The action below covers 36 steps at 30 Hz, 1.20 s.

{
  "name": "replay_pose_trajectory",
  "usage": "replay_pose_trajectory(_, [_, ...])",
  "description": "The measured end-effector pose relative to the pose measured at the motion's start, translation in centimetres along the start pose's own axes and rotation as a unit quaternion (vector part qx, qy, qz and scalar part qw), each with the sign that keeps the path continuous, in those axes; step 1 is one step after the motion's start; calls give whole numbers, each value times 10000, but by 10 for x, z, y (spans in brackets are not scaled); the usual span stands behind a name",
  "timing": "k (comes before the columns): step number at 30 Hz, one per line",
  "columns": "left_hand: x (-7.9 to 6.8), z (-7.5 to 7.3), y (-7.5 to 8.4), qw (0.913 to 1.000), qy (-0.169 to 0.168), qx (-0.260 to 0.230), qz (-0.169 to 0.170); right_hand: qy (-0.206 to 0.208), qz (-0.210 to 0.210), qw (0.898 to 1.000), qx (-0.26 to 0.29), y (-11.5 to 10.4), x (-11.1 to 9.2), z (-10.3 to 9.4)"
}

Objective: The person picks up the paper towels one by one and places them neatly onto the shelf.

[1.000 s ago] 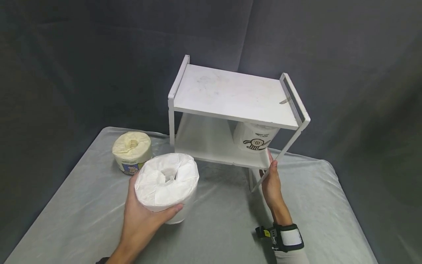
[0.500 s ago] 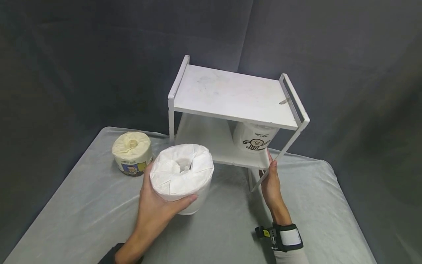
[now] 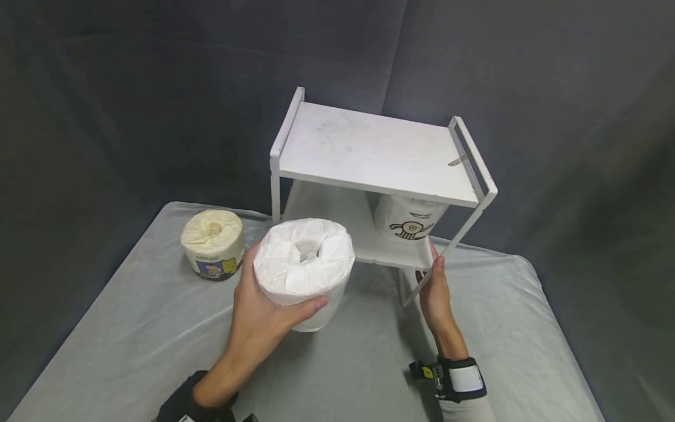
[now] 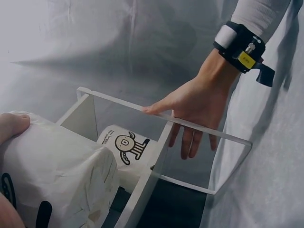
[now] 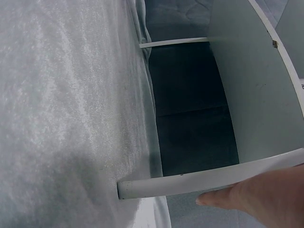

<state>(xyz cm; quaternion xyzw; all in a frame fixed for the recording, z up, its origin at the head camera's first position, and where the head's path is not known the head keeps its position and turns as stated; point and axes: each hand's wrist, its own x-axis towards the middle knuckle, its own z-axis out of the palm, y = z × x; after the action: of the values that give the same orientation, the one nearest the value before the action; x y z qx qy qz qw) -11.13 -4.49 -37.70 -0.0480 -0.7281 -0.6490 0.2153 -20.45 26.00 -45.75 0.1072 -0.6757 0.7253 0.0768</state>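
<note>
The left hand (image 3: 265, 321) is clamped around a white, paper-wrapped cylindrical roll (image 3: 303, 264), creased on top, before the white two-tier shelf (image 3: 369, 152). The left wrist view alone shows black print on that wrapper, plus the right hand's (image 4: 202, 102) straight fingers against the slim side frame (image 5: 204, 180); only the head view shows a squat cream roll (image 3: 212, 245).

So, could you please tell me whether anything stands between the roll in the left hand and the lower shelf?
Nothing visible stands between the held roll and the lower shelf's front; another roll sits toward the shelf's right end, under the top board.
</note>
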Motion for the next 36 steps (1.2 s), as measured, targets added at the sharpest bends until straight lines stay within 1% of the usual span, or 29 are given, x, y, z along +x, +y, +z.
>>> replay_pose_trajectory(6, [7,5,2,9999,9,-94,85,6,35,10000,10,0,1,1])
replay_pose_trajectory(13, [16,13,4,9997,-84,-205,-120,85,54,9999,-107,0,1,2])
replay_pose_trajectory(19, [25,19,5,9998,-125,-119,-128,74,104,9999,-83,1,1,2])
replay_pose_trajectory(24, [33,27,3,9999,-37,-24,-158,99,108,9999,-77,1,2,1])
replay_pose_trajectory(30, [37,38,0,9996,90,70,-257,122,44,9998,131,-1,1,2])
replay_pose_trajectory(36, [43,50,-2,9994,171,116,-278,174,52,9997,184,-4,0,3])
